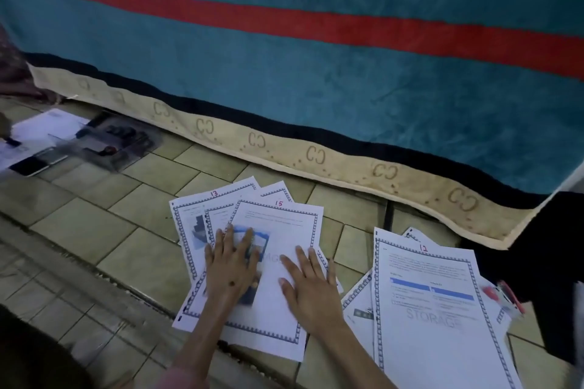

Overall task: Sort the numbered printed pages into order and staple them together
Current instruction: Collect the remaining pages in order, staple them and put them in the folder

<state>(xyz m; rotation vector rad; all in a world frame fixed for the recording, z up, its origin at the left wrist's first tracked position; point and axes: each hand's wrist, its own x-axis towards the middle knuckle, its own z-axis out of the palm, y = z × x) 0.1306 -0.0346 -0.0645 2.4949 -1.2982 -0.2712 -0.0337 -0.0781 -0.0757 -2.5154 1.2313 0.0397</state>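
You're mid-sort — your left hand [232, 265] and right hand [311, 284] press flat, fingers spread, on page 15 [284, 224] at lower centre, page 12's pile [426, 309] sits lower right — nothing looks stapled yet.

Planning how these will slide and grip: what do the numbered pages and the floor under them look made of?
Page 15: thin white printer paper, matte, judging by its flat lie and printed border; both hands rest flat on it. Floor: hard beige tiles, probably ceramic, faint sheen, with dark grout lines between them.
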